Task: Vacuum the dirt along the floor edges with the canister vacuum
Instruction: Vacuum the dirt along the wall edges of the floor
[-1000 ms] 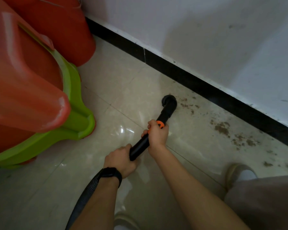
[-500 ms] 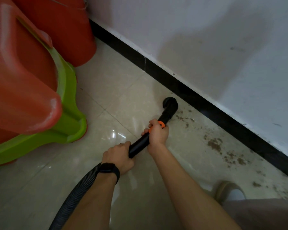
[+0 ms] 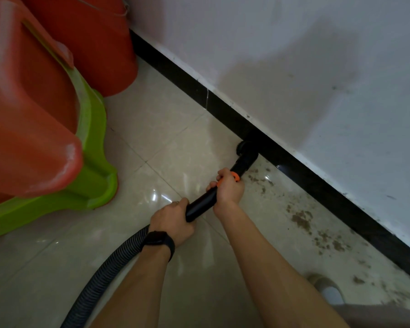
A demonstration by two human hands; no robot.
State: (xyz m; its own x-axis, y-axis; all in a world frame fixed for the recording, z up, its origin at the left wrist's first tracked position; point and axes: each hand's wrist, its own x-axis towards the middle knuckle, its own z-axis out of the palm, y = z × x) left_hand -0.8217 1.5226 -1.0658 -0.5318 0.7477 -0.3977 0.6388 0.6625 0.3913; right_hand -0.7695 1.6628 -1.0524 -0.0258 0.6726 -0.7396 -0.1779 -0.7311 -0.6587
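Both arms are reaching forward; the right hand [image 3: 229,189] is gripping the wand [image 3: 202,203] near its nozzle [image 3: 246,152]; the left hand [image 3: 172,221] is clenching the wand's rear end at the hose [image 3: 118,254].

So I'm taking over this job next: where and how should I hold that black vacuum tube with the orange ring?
Grip the straight black plastic vacuum tube from above: right hand just behind the orange ring, left hand at its rear end by the grey ribbed hose. It slopes down to the round nozzle against the black skirting.
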